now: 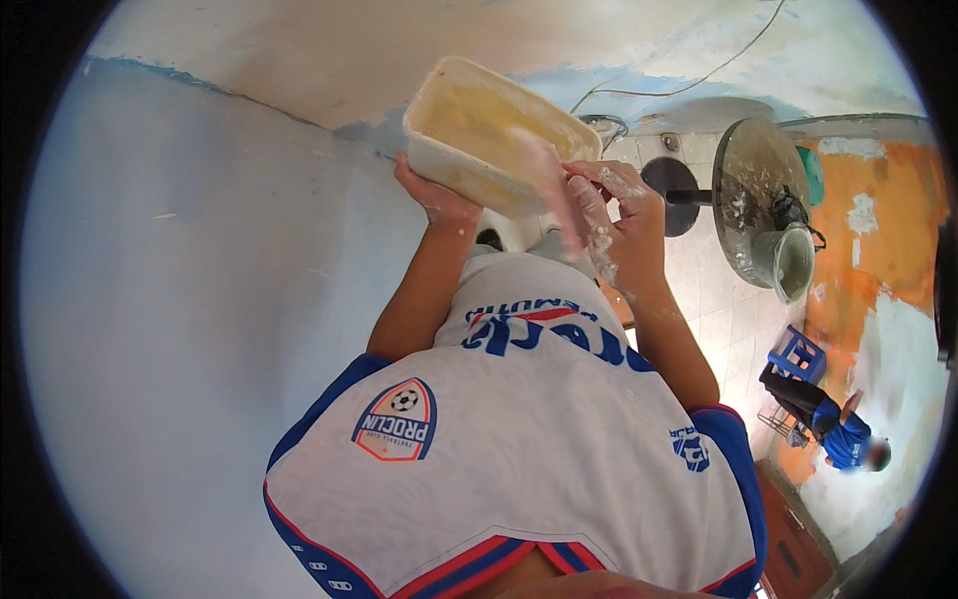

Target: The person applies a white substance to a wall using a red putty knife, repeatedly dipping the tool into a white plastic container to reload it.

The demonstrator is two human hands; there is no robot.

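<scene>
My left hand grips a cream rectangular plastic tub from below at its near left side, its palm and fingers against the wall of the tub. The tub is tilted, and a yellowish tone shows inside it. In my right hand, smeared with white paste, is a flat pinkish scraper, blurred by motion. Its blade crosses the tub's near right rim, and white paste coats part of it. The fingers of my right hand are closed around the scraper's edge. Some of the left fingers are hidden behind the tub.
A pale blue wall rises close on my left. To the right stands a round dark table with a grey bucket and a black bag. Farther off are a blue stool, a person in blue and a patched orange wall.
</scene>
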